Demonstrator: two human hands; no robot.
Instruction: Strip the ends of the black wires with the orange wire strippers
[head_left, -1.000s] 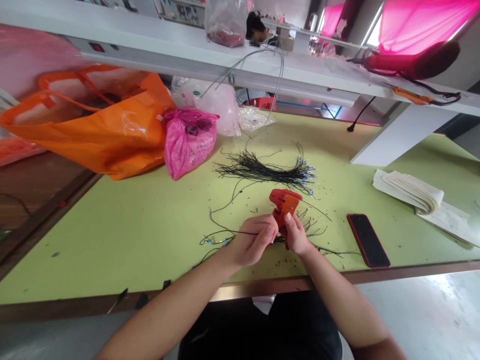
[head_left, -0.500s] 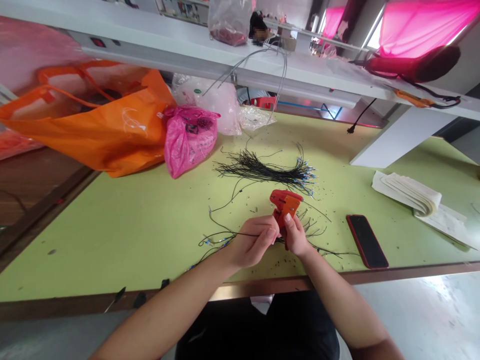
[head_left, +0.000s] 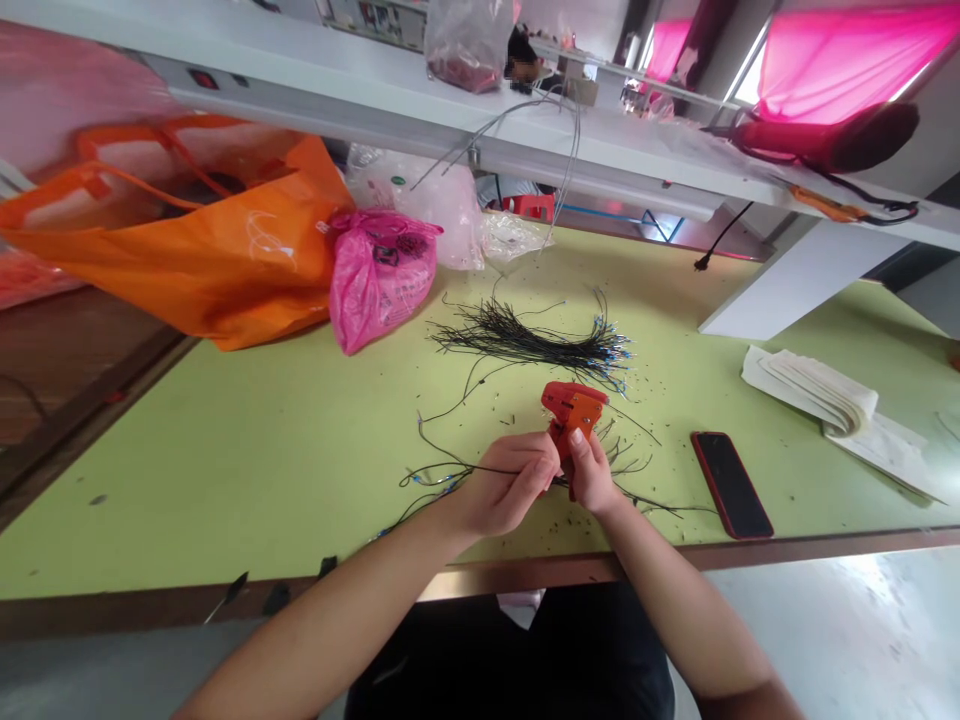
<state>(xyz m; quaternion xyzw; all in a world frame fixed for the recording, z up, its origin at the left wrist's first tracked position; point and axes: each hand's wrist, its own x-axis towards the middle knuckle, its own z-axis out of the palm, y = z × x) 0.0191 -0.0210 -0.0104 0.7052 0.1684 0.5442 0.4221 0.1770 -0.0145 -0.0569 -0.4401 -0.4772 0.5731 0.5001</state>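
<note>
My right hand (head_left: 592, 476) is wrapped round the handles of red and orange wire strippers (head_left: 576, 408), whose head points away from me. Close against the tool, my left hand (head_left: 514, 482) is closed on a thin black wire (head_left: 491, 468) that trails off to the left. The wire's end at the tool's jaws is hidden by my fingers. Beyond the tool lies a bundle of black wires (head_left: 525, 342) with blue and bare metal tips at its right end. More loose wires (head_left: 431, 482) lie under and beside my left forearm.
A phone (head_left: 731, 485) and folded white cloth or paper (head_left: 814, 390) lie to the right. At the left stand an orange bag (head_left: 225, 260) and a pink plastic bag (head_left: 382, 285). A white shelf (head_left: 337, 110) spans the back on a panel (head_left: 780, 285). Small clippings dot the green table (head_left: 262, 450).
The view has shifted very slightly. Both hands, the wire strippers and the wire stay in practically the same place and grip.
</note>
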